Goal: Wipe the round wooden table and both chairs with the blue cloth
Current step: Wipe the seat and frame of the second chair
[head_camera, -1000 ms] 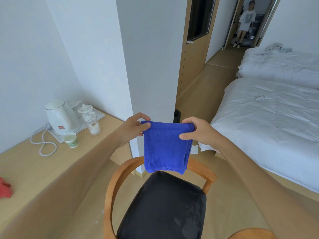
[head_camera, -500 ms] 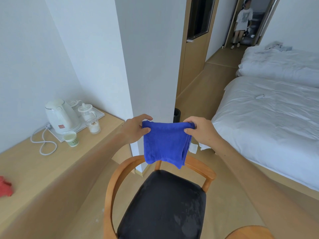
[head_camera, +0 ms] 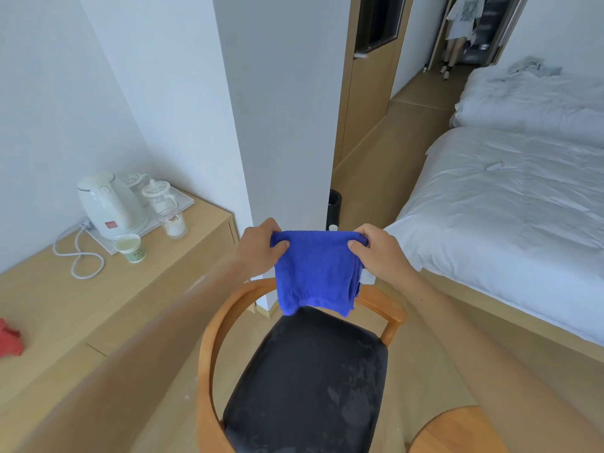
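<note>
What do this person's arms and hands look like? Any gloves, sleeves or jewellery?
Both arms are bare along the whole length in view, with no sleeves showing. The left hand and right hand wear no gloves, and no rings, watch or bracelets are visible.

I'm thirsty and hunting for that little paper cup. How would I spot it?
Look at the long wooden counter along the left wall, where a white kettle stands on a tray. The paper cup sits just in front of the tray, off it. Unlike the clear glass nearby, it is opaque, pale, with green print.
</note>
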Available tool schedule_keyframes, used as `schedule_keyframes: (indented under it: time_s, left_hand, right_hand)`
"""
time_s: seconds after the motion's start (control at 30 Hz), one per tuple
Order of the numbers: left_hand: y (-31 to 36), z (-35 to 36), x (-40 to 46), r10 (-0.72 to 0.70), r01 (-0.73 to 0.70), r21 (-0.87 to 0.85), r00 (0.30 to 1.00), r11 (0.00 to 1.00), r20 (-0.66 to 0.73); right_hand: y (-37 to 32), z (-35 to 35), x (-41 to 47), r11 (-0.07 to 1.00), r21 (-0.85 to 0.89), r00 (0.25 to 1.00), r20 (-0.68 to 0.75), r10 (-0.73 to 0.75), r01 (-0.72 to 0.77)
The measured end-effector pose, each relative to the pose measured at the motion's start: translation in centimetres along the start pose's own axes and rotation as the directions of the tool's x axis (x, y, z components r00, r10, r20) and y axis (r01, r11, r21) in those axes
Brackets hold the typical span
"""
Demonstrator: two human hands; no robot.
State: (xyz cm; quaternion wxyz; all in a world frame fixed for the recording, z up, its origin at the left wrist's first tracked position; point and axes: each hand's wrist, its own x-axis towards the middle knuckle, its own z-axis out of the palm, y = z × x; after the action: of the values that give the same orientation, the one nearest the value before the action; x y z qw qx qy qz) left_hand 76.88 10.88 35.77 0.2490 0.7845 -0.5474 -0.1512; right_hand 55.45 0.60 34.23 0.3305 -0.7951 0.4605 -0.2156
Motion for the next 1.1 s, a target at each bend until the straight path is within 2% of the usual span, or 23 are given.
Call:
schedule_keyframes:
  time_s: [0.1, 0.2, 0.27, 0.37, 0.47, 0.53, 0.6, 0.63, 0.7, 0.73, 0.77, 0.83, 0.9, 0.97, 1.03, 1.1]
  left_hand:
    - [0.4, 2.5, -0.4, -0.097, 0.097, -0.006, 0.995, 0.995, 0.008]
    - [2.3, 4.7, -0.6, -0.156, 0.161, -0.084, 0.985, 0.983, 0.070]
    - [4.0, 5.6, -0.6, -0.150, 0.170, -0.170, 0.981, 0.971, 0.126]
    - [5.5, 4.8, -0.3, -0.165, 0.221, -0.311, 0.966, 0.924, 0.196]
    - [5.8, 3.5, 0.3, -0.147, 0.234, -0.391, 0.960, 0.890, 0.238]
    - [6.2, 3.0, 0.7, -0.115, 0.239, -0.480, 0.955, 0.844, 0.274]
    - [6.4, 3.0, 0.9, -0.035, 0.197, -0.521, 0.952, 0.830, 0.303]
    - [6.3, 2.9, 1.1, 0.005, 0.134, -0.483, 0.961, 0.865, 0.277]
    - [5.8, 2.9, 1.6, 0.058, -0.019, -0.324, 0.992, 0.946, 0.111]
    - [5.5, 2.9, 1.8, 0.094, -0.087, -0.244, 0.995, 0.966, 0.016]
    - [5.3, 2.8, 2.0, 0.143, -0.145, -0.186, 0.989, 0.972, -0.021]
    - [5.5, 2.9, 2.5, 0.267, -0.257, -0.127, 0.961, 0.958, 0.071]
    - [6.3, 2.9, 3.0, 0.353, -0.329, -0.147, 0.918, 0.933, 0.180]
    - [7.0, 2.9, 3.6, 0.386, -0.349, -0.206, 0.905, 0.914, 0.179]
    - [7.5, 3.0, 4.1, 0.369, -0.312, -0.300, 0.916, 0.901, 0.156]
    - [7.7, 3.4, 4.5, 0.328, -0.239, -0.410, 0.931, 0.880, 0.161]
  right_hand:
    - [0.8, 1.7, -0.5, 0.998, -0.008, 0.998, -0.027, 0.057, -0.057]
    - [0.4, 3.5, -1.1, 0.998, 0.017, 0.998, -0.014, 0.063, -0.063]
    - [-0.4, 4.0, -1.1, 0.998, 0.040, 0.998, 0.050, 0.045, -0.047]
    - [-1.0, 2.8, -0.6, 0.983, 0.163, 0.988, 0.142, 0.064, -0.087]
    - [-0.6, 1.7, -0.2, 0.991, 0.125, 0.986, 0.168, 0.022, -0.043]
    - [-0.4, 1.5, -0.1, 0.983, 0.180, 0.987, 0.163, 0.011, -0.041]
    - [-0.2, 1.4, 0.0, 0.963, 0.267, 0.991, 0.134, 0.002, -0.038]
    - [0.0, 1.2, 0.1, 0.954, 0.299, 0.994, 0.108, 0.002, -0.034]
    - [0.3, 0.5, 0.3, 0.957, 0.291, 0.998, 0.063, -0.007, -0.012]
    - [0.4, 0.2, 0.3, 0.959, 0.284, 0.998, 0.057, -0.016, -0.001]
    - [0.5, 0.0, 0.4, 0.955, 0.296, 0.998, 0.064, -0.024, 0.004]
    - [0.5, -0.5, 0.3, 0.942, 0.335, 0.996, 0.090, -0.029, -0.003]
    - [0.6, -1.0, 0.2, 0.924, 0.381, 0.995, 0.098, -0.009, -0.029]
    - [1.0, -1.8, 0.0, 0.893, 0.443, 0.994, 0.104, 0.031, -0.075]
    - [1.9, -2.5, -0.3, 0.877, 0.470, 0.987, 0.158, 0.028, -0.100]
    - [2.8, -2.9, -0.8, 0.900, 0.422, 0.972, 0.234, 0.005, -0.106]
